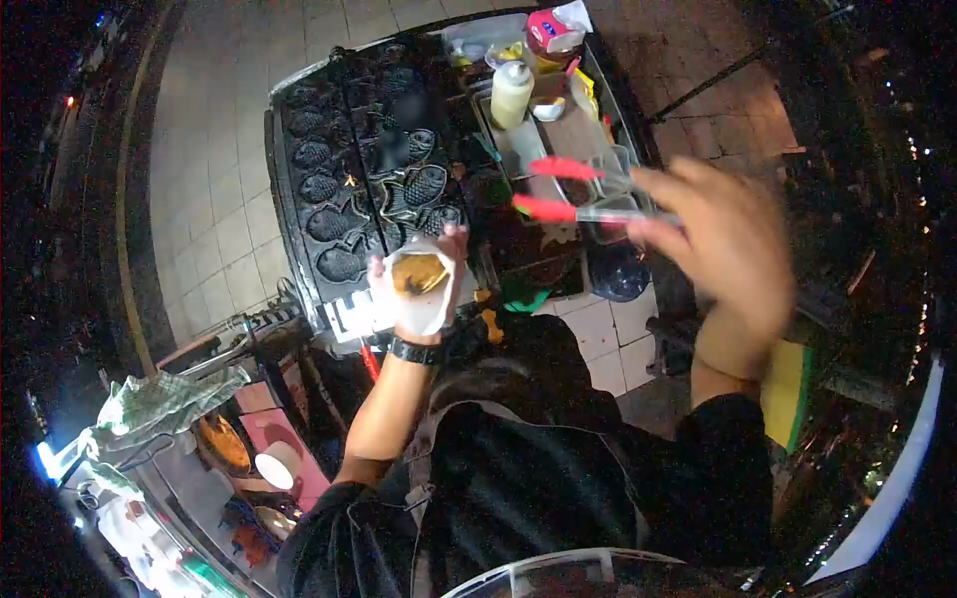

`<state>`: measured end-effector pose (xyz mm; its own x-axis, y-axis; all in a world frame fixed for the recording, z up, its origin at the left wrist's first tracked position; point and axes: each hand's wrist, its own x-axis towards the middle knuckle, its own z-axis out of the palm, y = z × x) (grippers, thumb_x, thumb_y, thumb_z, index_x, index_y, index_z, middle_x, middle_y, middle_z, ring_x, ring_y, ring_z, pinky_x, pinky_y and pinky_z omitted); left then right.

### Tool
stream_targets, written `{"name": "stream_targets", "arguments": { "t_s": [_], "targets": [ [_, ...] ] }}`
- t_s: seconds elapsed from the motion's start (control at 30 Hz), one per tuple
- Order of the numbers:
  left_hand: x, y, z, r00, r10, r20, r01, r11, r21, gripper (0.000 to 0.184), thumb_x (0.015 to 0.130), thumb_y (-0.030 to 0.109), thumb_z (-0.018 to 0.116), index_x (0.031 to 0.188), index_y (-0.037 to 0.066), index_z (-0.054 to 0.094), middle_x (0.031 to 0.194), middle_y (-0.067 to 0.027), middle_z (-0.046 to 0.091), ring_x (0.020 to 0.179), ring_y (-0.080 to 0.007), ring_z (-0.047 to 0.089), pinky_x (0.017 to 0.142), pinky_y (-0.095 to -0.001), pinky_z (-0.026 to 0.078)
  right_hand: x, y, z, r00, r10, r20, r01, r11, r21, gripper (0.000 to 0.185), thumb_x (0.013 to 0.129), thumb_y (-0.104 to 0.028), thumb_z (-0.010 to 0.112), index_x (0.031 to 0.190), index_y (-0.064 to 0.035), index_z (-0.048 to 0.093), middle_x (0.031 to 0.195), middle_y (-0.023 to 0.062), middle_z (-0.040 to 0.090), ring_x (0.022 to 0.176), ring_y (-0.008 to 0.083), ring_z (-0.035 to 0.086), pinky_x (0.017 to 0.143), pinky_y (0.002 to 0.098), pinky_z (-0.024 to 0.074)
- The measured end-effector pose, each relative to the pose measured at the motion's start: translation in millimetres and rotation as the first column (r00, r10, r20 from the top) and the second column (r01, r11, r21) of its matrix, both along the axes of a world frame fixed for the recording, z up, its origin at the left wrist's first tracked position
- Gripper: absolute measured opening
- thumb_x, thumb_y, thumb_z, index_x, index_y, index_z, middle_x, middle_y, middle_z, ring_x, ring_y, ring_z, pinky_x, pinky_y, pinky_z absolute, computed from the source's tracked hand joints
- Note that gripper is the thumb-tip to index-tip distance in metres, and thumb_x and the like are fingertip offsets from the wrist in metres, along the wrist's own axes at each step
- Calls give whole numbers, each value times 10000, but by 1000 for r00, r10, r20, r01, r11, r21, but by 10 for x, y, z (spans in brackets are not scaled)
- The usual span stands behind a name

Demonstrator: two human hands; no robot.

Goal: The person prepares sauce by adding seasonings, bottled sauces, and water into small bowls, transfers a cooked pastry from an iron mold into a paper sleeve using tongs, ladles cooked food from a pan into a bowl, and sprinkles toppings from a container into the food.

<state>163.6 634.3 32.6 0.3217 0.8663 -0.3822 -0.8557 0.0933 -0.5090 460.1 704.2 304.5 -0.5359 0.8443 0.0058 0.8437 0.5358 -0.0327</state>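
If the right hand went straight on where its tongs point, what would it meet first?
Probably the black fish-mould griddle, in line with the red-tipped tongs; if the right hand is low, perhaps the trays, since depth is unclear.

Food-stall setting, from the griddle of fish-shaped moulds [319, 187], squeeze bottle [510, 97] and tiled floor [214, 149].

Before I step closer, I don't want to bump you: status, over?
Left hand: holding paper wrapper, browned food inside. Right hand: holding red-tipped tongs, spread open. Possible obstacle: squeeze bottle, beyond the tongs.
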Motion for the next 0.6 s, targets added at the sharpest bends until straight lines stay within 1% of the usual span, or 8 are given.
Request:
{"name": "stream_targets", "arguments": {
  "t_s": [0.17,0.3,0.37,0.43,0.47,0.5,0.53,0.6],
  "targets": [
    [87,-137,452,959,99,-264,-126,988,-87,947,830,557,717,1382,-106,326,1449,-365,313,1272,-434,454,1080,-536,449,11,1260,-2603,928,-362,95,374,893,-251,210,917,-245,614,938,-102,767,928,178,741,882,374,724,749,519,564],
    [115,-296,447,969,50,-242,-28,995,91,932,836,585,712,1414,-56,361,1488,-325,321,1293,-411,472,1105,-501,434,-394,1583,-4009,907,-408,102,419,854,-310,273,946,-203,554,1032,-64,772,1068,161,749,998,361,729,793,476,596],
    [157,-332,528,992,114,57,-107,987,-116,904,839,571,720,1416,-35,378,1474,-315,342,1282,-405,482,1086,-486,453,-583,1695,-4535,853,-501,150,523,815,-250,291,958,-264,568,1063,-80,769,1116,164,738,1057,348,713,838,523,577],
    [242,-344,500,954,209,-213,-239,963,-122,847,826,539,749,1359,-45,446,1462,-308,356,1245,-395,497,1066,-474,468,-590,1748,-4740,878,-440,191,474,854,-213,310,957,-301,580,1063,-77,767,1105,165,740,1058,348,711,858,550,562],
    [247,-379,650,984,177,-17,-177,971,-162,772,837,560,724,1264,-49,520,1441,-313,371,1245,-398,488,1051,-469,479,-577,1746,-4828,889,-382,251,430,885,-178,334,955,-338,593,1064,-75,766,1095,166,742,1059,349,708,878,576,546],
    [290,-433,542,908,164,-386,-222,969,-111,783,852,590,683,1266,-59,539,1444,-321,374,1230,-401,512,1040,-465,487,-520,1713,-3716,954,-232,192,280,918,-282,394,951,-409,605,1074,-70,763,1078,151,749,1020,373,710,886,601,525],
    [259,-514,501,921,146,-362,-207,969,-136,826,856,617,665,1298,-65,519,1447,-331,375,1217,-406,527,1030,-463,495,-397,2087,-3902,936,-290,199,341,889,-306,427,938,-439,621,1073,-58,761,1075,163,747,997,366,711,879,558,535],
    [328,-561,661,946,126,-298,-149,987,-57,943,877,671,625,1398,-92,435,1458,-363,378,1206,-414,552,1031,-476,501,-88,2752,-3835,817,-436,-377,400,900,-175,242,923,-243,612,914,-35,737,878,191,723,886,367,702,746,498,544]
  ]
}}
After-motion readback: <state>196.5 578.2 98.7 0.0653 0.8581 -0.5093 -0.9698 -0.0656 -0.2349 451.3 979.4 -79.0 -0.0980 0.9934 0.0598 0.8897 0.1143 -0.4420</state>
